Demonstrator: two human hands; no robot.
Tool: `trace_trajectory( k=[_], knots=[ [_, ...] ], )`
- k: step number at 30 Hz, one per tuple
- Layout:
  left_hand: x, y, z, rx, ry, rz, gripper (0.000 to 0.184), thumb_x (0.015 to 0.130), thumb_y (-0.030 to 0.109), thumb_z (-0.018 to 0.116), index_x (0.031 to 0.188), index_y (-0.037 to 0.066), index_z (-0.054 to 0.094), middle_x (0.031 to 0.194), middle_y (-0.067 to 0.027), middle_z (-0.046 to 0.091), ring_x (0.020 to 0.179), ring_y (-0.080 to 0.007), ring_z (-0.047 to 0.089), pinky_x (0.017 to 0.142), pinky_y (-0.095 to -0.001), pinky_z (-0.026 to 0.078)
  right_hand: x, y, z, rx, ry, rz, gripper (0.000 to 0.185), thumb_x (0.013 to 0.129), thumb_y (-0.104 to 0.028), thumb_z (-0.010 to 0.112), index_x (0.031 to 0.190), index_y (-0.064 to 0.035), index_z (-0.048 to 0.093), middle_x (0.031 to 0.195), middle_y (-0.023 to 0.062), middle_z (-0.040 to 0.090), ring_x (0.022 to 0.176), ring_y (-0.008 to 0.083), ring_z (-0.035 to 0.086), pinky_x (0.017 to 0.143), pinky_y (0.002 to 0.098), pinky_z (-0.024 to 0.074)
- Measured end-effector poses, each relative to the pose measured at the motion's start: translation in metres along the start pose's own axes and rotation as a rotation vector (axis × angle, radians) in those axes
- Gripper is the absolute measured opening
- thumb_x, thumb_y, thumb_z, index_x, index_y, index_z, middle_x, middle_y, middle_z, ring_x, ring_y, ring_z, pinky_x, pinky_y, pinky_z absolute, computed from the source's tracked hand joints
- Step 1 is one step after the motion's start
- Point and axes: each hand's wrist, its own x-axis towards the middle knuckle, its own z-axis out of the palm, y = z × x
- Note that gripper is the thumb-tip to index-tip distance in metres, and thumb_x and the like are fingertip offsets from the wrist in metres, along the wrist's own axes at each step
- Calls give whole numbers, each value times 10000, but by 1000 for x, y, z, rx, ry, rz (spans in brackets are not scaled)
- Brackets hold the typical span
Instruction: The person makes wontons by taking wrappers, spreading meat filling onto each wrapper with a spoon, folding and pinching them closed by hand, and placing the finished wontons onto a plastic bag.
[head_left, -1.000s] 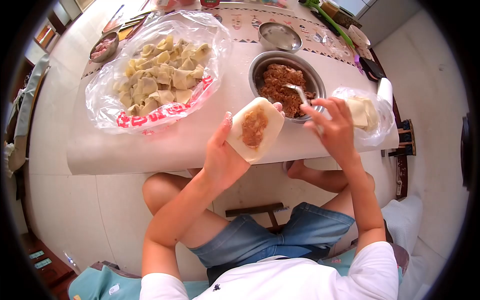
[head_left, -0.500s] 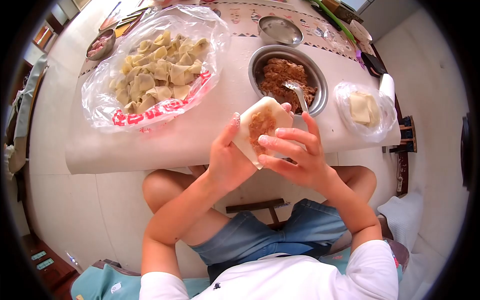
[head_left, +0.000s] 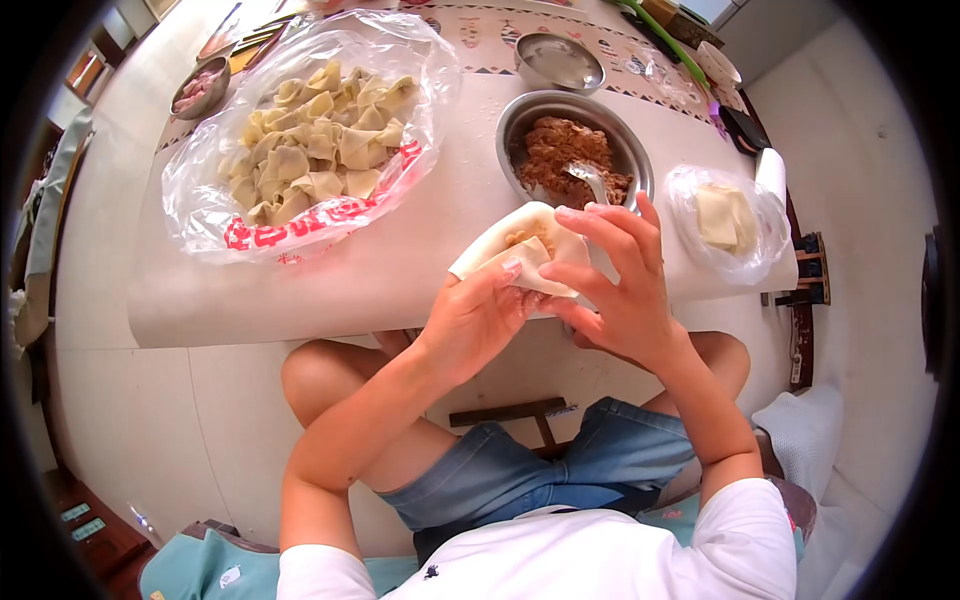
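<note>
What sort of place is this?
Probably a home eating area doubling as food prep: low-key table, a plastic bag of folded dough pieces, a metal bowl of brown filling.

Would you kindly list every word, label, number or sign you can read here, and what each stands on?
No text reads clearly enough to quote.
Red characters on the plastic bag: large, but too creased to read surely.
Dark mark on the white shirt: too small to tell whether it is lettering.
The wrapper shows no lettering.
</note>
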Motion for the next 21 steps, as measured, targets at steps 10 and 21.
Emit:
trace_trajectory(
  k=[10, 21],
  knots=[
    [3, -9, 5, 315, 45, 152, 392, 919, 148, 501, 1281, 33, 407, 1251, -75, 492, 1136, -150, 480, 991, -337, 376, 4, -5, 7, 479, 140, 554, 122, 724, -66, 670, 725, -25, 555, 1047, 88, 556, 932, 228, 526, 818, 331, 432],
    [4, -2, -5, 215, 206, 121, 252, 922, 189, 517, 1129, 47, 515, 1050, -56, 600, 957, -118, 570, 844, -288, 466, -4, -12, 7, 379, 129, 74, 227, 668, -33, 702, 850, -73, 572, 907, 49, 530, 743, 194, 549, 687, 301, 484]
  ],
)
